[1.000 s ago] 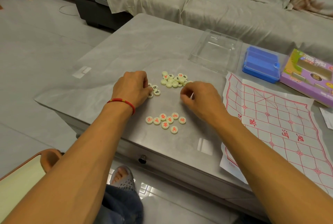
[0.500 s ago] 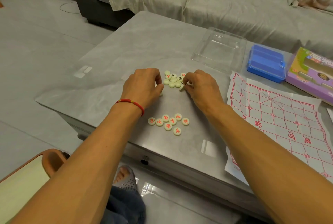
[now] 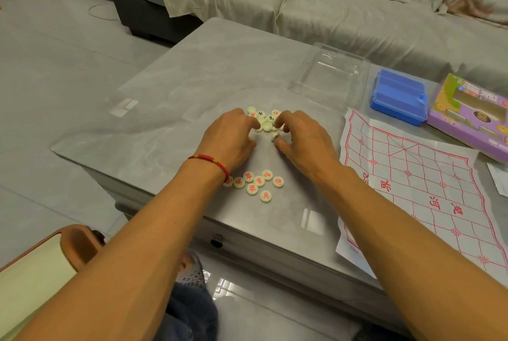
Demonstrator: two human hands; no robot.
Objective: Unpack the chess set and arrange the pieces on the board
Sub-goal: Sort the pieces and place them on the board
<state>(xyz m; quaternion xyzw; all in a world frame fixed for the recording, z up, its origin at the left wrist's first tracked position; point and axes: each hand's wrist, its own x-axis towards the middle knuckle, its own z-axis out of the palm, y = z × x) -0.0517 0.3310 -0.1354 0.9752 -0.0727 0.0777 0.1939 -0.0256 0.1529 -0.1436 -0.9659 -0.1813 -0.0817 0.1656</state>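
A mixed pile of cream round chess pieces [image 3: 263,118] with red and black characters lies on the grey table [image 3: 170,110]. My left hand [image 3: 229,138] rests at the pile's left side, fingers curled onto the pieces. My right hand [image 3: 299,138] is at its right side and pinches a piece [image 3: 275,136] between thumb and fingers. Nearer me lies a sorted group of red-marked pieces [image 3: 255,182], face up. The paper board [image 3: 428,192] with red grid lines lies flat to the right, with no pieces on it.
A clear plastic lid [image 3: 330,77] sits behind the pile. A blue tray [image 3: 398,99] and a purple game box [image 3: 472,115] stand at the back right. A covered sofa [image 3: 330,11] runs behind the table. A chair arm [image 3: 77,247] is at lower left.
Both hands have moved forward from nearer me onto the mixed pile. My right hand has taken a piece between thumb and fingers. The red group has not moved.
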